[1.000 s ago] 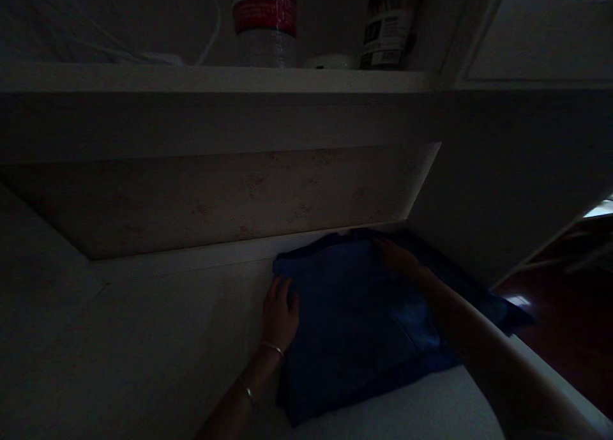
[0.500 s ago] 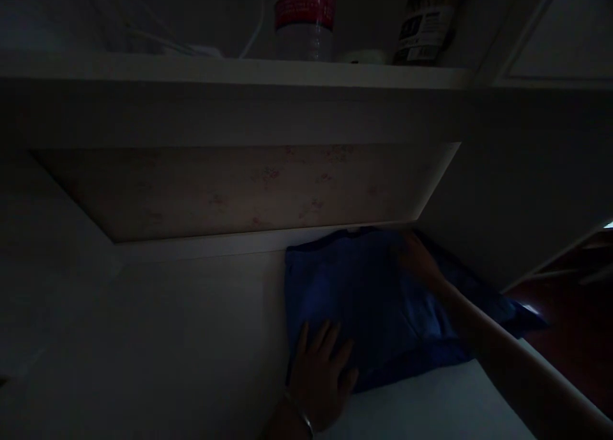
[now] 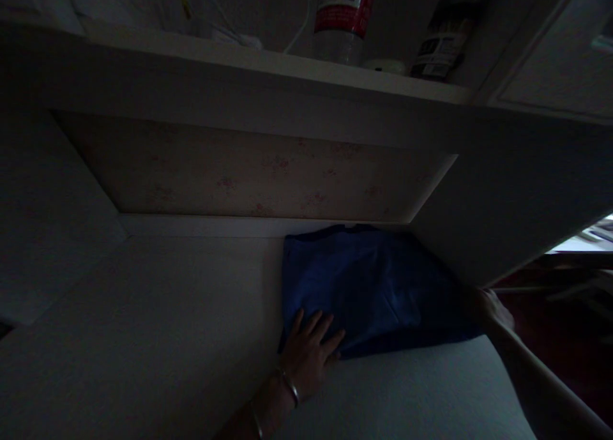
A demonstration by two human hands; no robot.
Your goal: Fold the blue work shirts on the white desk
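Note:
A dark blue piece of cloth (image 3: 354, 280), which looks like a garment, lies fairly flat on the pale surface against the back ledge. My left hand (image 3: 309, 357), with metal bangles on the wrist, rests on its near left corner, fingers spread and pressing down. At the cloth's right end is my right hand (image 3: 488, 309), closed around the edge. Deep shadow hides most of its fingertips.
Above is a white shelf (image 3: 268, 60) holding a bottle with a red label (image 3: 342, 9), a dark jar (image 3: 443, 37) and white cords. A floral panel (image 3: 268, 175) lines the back. A side wall (image 3: 507, 197) stands at right.
My right hand has moved from the cloth's far middle to its right end. That end, which trailed farther right, now lies drawn in. My left hand still presses the near left corner.

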